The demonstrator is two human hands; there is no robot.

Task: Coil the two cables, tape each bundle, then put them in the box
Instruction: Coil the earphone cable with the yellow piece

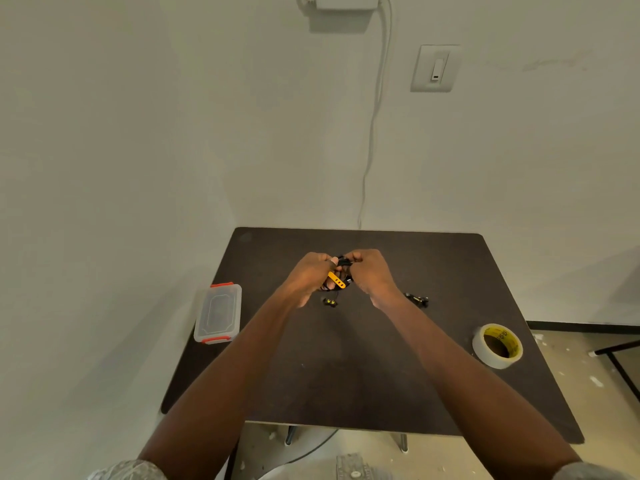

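Over the middle of the dark table point(346, 375), my left hand point(310, 273) and my right hand point(370, 273) both grip a black cable with a yellow part point(337, 280). The cable is bunched between my fingers, and a short end with yellow marks point(329, 302) hangs below it. A second black cable point(417, 299) lies on the table just right of my right wrist. The roll of tape point(498, 345) lies flat near the table's right edge. A clear plastic box with red clips point(218, 312) sits closed at the left edge.
The table stands in a corner, with walls to the left and behind. A white cord point(372, 133) runs down the back wall to the table's far edge. Another table's dark frame point(620, 355) shows at the right, over a speckled floor.
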